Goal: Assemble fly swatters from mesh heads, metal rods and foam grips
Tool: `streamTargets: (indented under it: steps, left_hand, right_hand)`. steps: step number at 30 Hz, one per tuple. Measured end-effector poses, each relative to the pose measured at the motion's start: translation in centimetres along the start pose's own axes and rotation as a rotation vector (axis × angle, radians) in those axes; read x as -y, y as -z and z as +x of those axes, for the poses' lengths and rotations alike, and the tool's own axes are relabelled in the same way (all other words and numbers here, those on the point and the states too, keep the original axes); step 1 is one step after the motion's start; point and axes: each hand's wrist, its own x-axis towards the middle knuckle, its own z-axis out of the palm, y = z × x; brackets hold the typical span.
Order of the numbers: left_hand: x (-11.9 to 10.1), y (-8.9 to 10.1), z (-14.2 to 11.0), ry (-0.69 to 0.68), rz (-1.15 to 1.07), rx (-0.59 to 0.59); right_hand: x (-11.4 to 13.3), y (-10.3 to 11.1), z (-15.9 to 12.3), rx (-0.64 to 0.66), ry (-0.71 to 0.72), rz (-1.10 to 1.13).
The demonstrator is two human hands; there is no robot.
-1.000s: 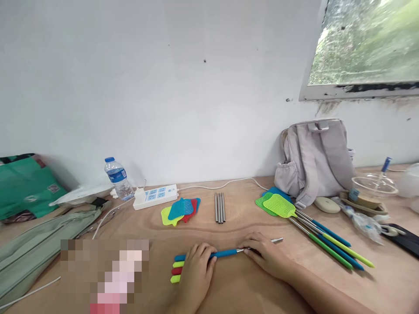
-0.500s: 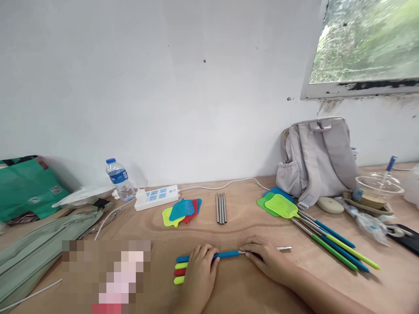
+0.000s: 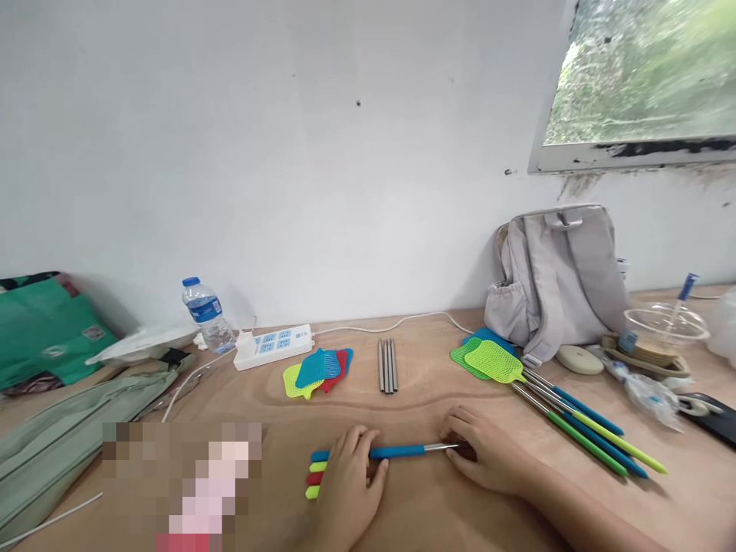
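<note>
A blue fly swatter handle (image 3: 402, 452) lies crosswise before me, with a thin metal rod (image 3: 438, 447) coming out of its right end. My left hand (image 3: 350, 479) is closed over the handle, its fingers on the far side and thumb on the near side. Around the rod's right part curls my right hand (image 3: 483, 452), hiding the rod's tip. Under and left of my left hand, the ends of yellow-green and red handles (image 3: 315, 478) stick out in a stack. Beyond my hands lie loose swatter heads (image 3: 318, 369) and several metal rods (image 3: 388, 368).
Whole fly swatters (image 3: 494, 360) with coloured handles lie to the right, by a grey backpack (image 3: 569, 276). A power strip (image 3: 274, 346) and water bottle (image 3: 208, 314) stand at back left. A plastic cup (image 3: 667, 330) and black phone (image 3: 713, 418) are at far right.
My right hand has shifted right along the rod, covering its tip, and more rod shows beside the handle. My left hand stays on the handle, with its fingers slightly raised.
</note>
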Motion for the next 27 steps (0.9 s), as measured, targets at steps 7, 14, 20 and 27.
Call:
streamTargets:
  steps: [7, 14, 20, 27]
  left_hand:
    - [0.2, 0.9, 0.3, -0.032, -0.012, 0.091]
    - [0.2, 0.5, 0.2, -0.106, -0.005, 0.090]
    - [-0.1, 0.3, 0.3, -0.110, 0.004, 0.096]
    - [0.1, 0.0, 0.3, -0.099, -0.023, 0.123]
  right_hand:
    - [-0.7, -0.9, 0.1, 0.058, 0.056, -0.134]
    - [1.1, -1.1, -0.3, 0.104, 0.010, -0.162]
    - [1.6, -2.3, -0.4, 0.049, -0.081, -0.055]
    - [1.9, -3.1, 0.1, -0.003, -0.119, -0.030]
